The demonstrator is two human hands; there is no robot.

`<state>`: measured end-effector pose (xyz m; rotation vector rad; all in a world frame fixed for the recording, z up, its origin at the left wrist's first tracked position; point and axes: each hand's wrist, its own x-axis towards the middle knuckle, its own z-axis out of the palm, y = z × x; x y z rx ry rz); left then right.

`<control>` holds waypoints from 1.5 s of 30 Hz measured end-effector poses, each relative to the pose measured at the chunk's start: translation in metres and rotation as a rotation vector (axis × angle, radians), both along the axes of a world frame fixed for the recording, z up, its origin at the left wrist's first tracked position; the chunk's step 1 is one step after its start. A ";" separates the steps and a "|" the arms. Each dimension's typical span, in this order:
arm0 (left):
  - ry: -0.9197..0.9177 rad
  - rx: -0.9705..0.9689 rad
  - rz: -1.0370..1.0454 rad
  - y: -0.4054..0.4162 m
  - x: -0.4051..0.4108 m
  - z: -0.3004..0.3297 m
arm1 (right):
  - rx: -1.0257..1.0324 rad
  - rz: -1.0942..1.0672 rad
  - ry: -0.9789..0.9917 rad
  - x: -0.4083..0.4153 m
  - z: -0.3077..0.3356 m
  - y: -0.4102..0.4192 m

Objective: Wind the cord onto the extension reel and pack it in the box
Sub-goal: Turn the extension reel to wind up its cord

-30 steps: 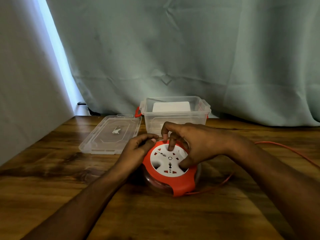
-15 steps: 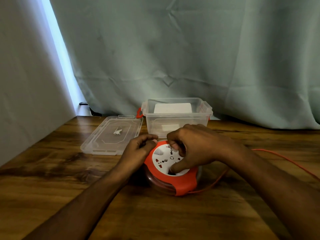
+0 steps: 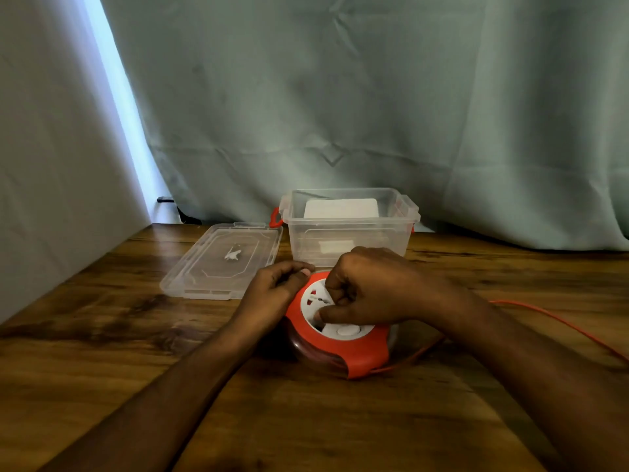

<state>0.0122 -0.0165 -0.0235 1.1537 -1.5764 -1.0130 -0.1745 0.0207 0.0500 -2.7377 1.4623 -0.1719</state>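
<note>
Both my hands are on the extension reel (image 3: pixel 337 335). My right hand (image 3: pixel 371 287) lies curled over the white socket face, thumb and fingertips gripping it; my left hand (image 3: pixel 272 287) grips the reel's orange rim on the far left side, fingers curled, steadying the housing.

Largest first: the wooden table (image 3: pixel 102 369) carries everything. The clear box (image 3: pixel 347 229) stands open just behind the reel, with a white item visible inside or behind it; I cannot tell which. Its lid (image 3: pixel 221 260) lies flat to the left of the box. The reel sits near the table's middle, upright on its base. The orange cord (image 3: pixel 544 315) trails from the reel's front right and off to the right edge.

Change noted: over the last second my right fingers have gone from spread on the socket face to bunched, and the face has rotated. I judge winding is under way. Cord still lies loose on the table, so packing is not yet due.
</note>
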 end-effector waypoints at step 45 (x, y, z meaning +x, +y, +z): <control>0.005 -0.004 -0.010 0.001 -0.002 -0.001 | 0.041 -0.083 0.032 -0.011 0.001 -0.003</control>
